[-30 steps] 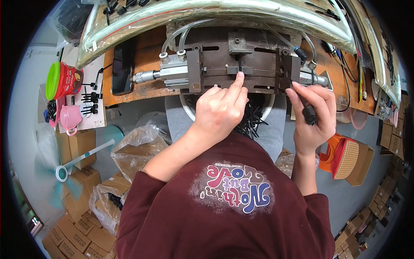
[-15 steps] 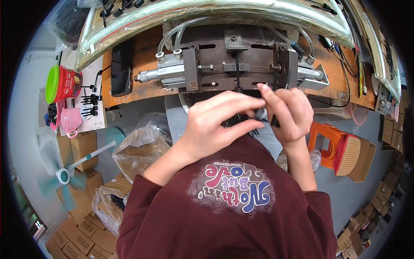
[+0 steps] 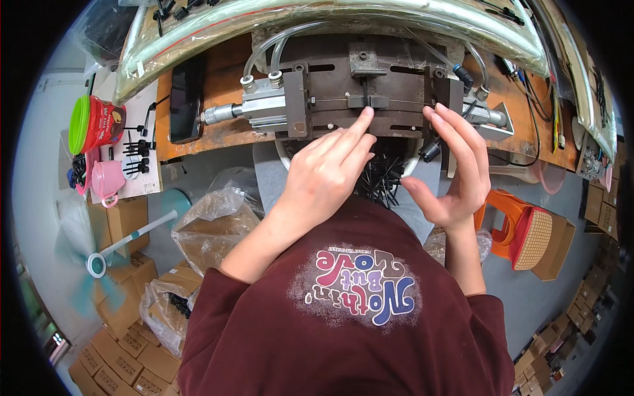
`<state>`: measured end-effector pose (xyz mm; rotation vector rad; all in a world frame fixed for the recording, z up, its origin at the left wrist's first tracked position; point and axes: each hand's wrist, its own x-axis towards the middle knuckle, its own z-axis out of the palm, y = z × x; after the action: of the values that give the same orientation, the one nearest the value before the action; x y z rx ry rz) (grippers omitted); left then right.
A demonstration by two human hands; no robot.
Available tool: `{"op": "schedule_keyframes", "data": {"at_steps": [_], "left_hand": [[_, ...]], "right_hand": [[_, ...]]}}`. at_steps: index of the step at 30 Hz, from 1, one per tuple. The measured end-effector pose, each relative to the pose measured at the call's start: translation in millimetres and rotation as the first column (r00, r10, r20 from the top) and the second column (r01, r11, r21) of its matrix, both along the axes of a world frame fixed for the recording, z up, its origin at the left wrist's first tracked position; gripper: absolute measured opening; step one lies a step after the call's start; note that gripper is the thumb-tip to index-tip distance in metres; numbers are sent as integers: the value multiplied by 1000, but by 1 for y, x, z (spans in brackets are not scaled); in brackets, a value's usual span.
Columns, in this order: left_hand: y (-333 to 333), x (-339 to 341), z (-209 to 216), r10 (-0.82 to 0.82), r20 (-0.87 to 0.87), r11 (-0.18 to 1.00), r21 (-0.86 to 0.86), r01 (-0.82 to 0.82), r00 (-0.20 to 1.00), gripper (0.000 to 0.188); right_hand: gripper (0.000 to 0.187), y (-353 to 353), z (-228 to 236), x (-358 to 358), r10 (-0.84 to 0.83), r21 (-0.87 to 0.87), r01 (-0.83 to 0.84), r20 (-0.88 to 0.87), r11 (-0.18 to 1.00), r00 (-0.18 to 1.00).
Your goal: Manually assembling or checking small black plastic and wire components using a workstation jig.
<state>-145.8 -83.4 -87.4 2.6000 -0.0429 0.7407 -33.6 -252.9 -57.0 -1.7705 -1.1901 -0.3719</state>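
Observation:
A dark metal fixture point(image 3: 340, 122) with a clear-tubed silver cylinder on each side sits on the bench edge. My left hand point(image 3: 327, 171) reaches its middle block point(image 3: 376, 101), index finger stretched to a thin black rod point(image 3: 365, 89) there. That hand's thumb is hidden underneath. To the right, my right hand point(image 3: 459, 171) is open, thumb and fingers wide apart. Between them a small black part point(image 3: 430, 150) appears, seemingly loose; whether it touches the hand I cannot tell. Below the fixture, many thin black rods point(image 3: 382, 181) lie in a pile on grey cloth over my lap.
A dark phone point(image 3: 187, 102) lies left on the wooden bench point(image 3: 221, 86). Further left are a red tub point(image 3: 104, 124), a pink cup point(image 3: 107, 181) and black parts point(image 3: 137, 148). A turning fan point(image 3: 96, 265) stands lower left, an orange stool point(image 3: 508, 221) right.
My hands have moved apart. The left one has gone up to the fixture's middle block; the right one has opened, with a black part in its gap. The rod pile now shows.

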Motion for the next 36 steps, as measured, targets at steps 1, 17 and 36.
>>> {"op": "schedule_keyframes", "data": {"at_steps": [1,17,36], "left_hand": [[0,1,-3,2,-15,999,36,-1,1000,24],[5,7,2,7,-40,996,88,-3,999,22],[-1,-29,-65,-354,-392,907,-366,209,849,27]], "right_hand": [[52,-1,0,-1,16,6,-16,-26,1000,1000],[30,2,-8,-14,2,-223,-2,1,975,1000],[26,32,-22,-14,51,-495,47,183,868,982]]}}
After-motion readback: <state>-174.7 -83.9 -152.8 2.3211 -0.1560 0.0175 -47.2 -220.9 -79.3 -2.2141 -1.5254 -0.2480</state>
